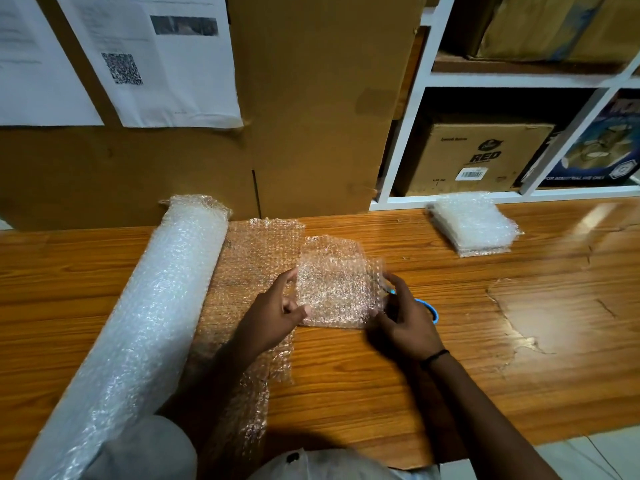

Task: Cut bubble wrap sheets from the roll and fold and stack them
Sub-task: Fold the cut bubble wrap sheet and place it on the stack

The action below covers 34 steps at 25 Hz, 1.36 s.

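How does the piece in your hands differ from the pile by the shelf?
The held sheet is thin and see-through; the stack is thick, layered and whitish. The left hand and right hand pinch the held sheet's edges; the stack lies untouched, far right on the table. Both are bubble wrap.

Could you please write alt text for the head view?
Left hand and right hand hold a bubble wrap sheet on a wooden table; the roll lies left, a folded stack far right, blue scissors by the right hand.
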Tool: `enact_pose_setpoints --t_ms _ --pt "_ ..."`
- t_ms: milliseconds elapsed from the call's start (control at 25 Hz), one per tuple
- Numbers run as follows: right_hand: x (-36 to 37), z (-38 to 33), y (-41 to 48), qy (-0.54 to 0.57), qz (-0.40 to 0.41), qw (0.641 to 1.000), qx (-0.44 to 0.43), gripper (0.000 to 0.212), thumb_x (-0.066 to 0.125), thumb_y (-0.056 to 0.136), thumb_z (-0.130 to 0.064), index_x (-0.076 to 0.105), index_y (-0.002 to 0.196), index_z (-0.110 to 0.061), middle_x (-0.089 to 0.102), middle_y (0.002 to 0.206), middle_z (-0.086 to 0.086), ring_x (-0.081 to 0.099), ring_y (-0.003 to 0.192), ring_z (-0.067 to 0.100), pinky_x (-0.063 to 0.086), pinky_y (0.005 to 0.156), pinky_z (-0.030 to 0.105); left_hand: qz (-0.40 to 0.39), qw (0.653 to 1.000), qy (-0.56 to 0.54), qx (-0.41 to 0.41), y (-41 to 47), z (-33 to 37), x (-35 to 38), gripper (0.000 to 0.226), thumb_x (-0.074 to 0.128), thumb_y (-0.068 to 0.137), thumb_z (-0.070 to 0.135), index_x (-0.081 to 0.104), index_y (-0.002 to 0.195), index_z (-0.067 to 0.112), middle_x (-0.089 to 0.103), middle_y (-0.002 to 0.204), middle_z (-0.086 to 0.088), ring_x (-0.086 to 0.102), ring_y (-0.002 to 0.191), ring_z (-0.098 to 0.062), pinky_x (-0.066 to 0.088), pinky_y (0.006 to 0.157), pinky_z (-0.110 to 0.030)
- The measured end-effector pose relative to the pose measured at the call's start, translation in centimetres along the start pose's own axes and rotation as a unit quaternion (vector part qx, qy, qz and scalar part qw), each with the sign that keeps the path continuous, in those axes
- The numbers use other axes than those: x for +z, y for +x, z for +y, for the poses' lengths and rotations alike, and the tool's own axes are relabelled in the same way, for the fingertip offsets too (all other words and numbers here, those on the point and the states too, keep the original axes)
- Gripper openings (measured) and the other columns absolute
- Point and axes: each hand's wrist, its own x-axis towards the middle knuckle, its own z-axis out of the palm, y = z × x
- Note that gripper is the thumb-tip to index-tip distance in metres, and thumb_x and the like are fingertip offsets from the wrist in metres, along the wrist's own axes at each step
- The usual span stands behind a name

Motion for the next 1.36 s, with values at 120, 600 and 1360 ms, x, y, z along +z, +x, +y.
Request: enact_pose_setpoints --t_ms 120,600,1360 --pt "0.1 0.1 0.4 -0.058 0.002 0.998 0.027 0.081 0.075 0.094 -0.025 0.028 0.159 -0.024 0.072 0.081 0.000 0.068 0.076 0.018 0.052 0.071 0.042 0.013 1.000 0.020 0.009 -0.2 -0.5 0.2 0.081 0.075 0.093 0.036 0.026 0.158 0.038 0.073 0.080 0.011 0.067 0.074 0.003 0.052 0.077 -0.022" --pt "2.2 -0.5 -0.6 -0.209 0.106 0.969 -0.074 0.018 0.066 0.097 -0.031 0.069 0.113 -0.021 0.057 0.125 0.005 0.067 0.093 0.031 0.056 0.071 0.042 0.083 0.943 0.259 0.190 -0.1 -2.4 1.7 0.065 0.063 0.084 0.071 0.055 0.140 0.040 0.046 0.143 0.007 0.042 0.130 -0.018 0.044 0.101 -0.043" --pt "1.4 1.2 -1.6 -0.213 0.046 0.963 -0.156 0.039 0.067 0.087 -0.031 0.069 0.123 -0.016 0.062 0.133 -0.001 0.053 0.127 0.026 0.045 0.106 0.043 0.022 0.947 0.196 0.255 2.0 -3.0 1.1 0.026 0.046 0.106 0.034 0.068 0.110 0.021 0.071 0.115 0.007 0.059 0.122 -0.013 0.031 0.120 -0.043"
